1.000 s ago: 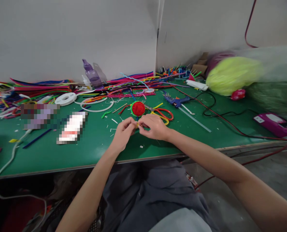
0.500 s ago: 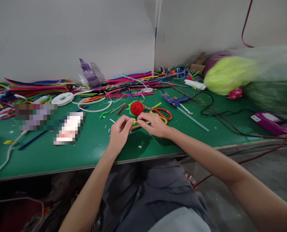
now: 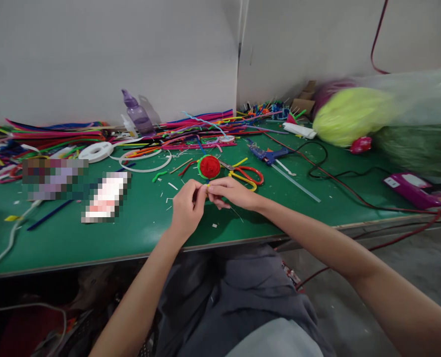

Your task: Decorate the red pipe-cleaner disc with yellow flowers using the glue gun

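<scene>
My left hand [image 3: 188, 206] and my right hand [image 3: 232, 192] meet fingertip to fingertip above the green table. Both pinch a small yellow piece [image 3: 207, 186], mostly hidden by the fingers. Just beyond them lies a round red fuzzy piece [image 3: 209, 167] with a green edge. Scissors with red and yellow handles [image 3: 247, 174] rest to the right of it, close to my right hand. A short green fuzzy strip [image 3: 159, 176] is on the table to the left.
A blue glue gun [image 3: 268, 154] with a cord lies at the right. Colourful fuzzy stems [image 3: 201, 126], a purple bottle [image 3: 140, 116] and a white spool [image 3: 96, 151] are at the back. A purple device [image 3: 415, 188] sits near the right edge.
My hands have drawn closer together around the yellow piece. My right hand has turned, with its lower fingers now showing underneath. The tan strip beneath my hands is no longer seen.
</scene>
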### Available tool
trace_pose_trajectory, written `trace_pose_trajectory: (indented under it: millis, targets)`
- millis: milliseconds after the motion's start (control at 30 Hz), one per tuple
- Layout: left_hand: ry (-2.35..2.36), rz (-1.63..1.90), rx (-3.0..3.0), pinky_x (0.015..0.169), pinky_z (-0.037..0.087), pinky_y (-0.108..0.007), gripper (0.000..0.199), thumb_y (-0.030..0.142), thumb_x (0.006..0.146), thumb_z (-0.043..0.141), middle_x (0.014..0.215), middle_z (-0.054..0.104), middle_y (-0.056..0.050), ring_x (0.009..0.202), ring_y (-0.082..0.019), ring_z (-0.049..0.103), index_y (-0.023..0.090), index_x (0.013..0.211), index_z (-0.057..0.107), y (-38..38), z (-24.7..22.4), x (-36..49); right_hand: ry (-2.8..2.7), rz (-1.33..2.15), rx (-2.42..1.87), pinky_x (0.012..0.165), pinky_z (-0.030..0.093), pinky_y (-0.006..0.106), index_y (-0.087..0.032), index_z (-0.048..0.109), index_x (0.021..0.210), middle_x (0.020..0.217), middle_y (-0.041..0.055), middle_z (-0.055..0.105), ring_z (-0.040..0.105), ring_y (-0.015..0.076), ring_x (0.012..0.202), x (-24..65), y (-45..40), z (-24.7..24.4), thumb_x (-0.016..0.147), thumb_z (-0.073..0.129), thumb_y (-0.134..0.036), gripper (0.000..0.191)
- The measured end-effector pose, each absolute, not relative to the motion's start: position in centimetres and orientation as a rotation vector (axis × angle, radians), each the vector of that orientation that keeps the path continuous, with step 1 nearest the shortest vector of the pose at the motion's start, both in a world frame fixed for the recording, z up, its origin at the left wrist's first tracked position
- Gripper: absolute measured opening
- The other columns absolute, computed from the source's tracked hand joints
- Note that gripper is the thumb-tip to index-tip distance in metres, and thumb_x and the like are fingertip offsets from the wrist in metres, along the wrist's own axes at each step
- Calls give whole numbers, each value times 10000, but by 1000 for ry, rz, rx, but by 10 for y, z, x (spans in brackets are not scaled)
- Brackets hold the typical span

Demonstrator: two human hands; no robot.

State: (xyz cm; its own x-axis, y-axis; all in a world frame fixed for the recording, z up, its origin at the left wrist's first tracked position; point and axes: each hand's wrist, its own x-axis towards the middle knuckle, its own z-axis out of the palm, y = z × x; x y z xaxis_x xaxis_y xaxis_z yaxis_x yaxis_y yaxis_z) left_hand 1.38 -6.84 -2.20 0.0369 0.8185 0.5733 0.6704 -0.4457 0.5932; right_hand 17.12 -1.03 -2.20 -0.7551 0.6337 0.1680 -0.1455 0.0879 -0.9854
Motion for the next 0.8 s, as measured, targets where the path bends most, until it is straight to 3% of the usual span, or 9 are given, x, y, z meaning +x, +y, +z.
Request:
trace_pose_trajectory:
  millis: [200,500,700,800]
  targets:
    - [1496,1358,2137,593,343,-252,214,262,947,476,653,501,23,575,-104,442,190,746,482,-67,-22,13,-1691,1767,-503,396,363,174,-157,512,600,420,-98,378,335,35,341,169,-11,-22,828,495,-198,232]
    - [1201,1295,1748,531,349,-245,290,378,958,484,600,445,45,543,-98,411,200,731,456,-62,-26,10,-1658,1600,-475,392,302,168,-175,438,535,448,-88,355,336,33,382,165,-16,-26,782,485,-171,251]
    - [1238,1302,1789,543,346,-248,291,370,960,482,607,454,44,548,-95,414,197,728,459,-64,-23,11,-1744,1792,-388,424,372,212,-164,488,561,421,-88,356,306,42,334,171,-6,-23,879,459,-281,340]
    - [1338,1276,1900,553,332,-249,285,337,955,491,607,453,44,545,-89,401,189,712,462,-65,-21,12,-1759,1750,-453,418,348,209,-167,475,559,426,-83,345,309,48,348,173,-3,-21,910,439,-312,382]
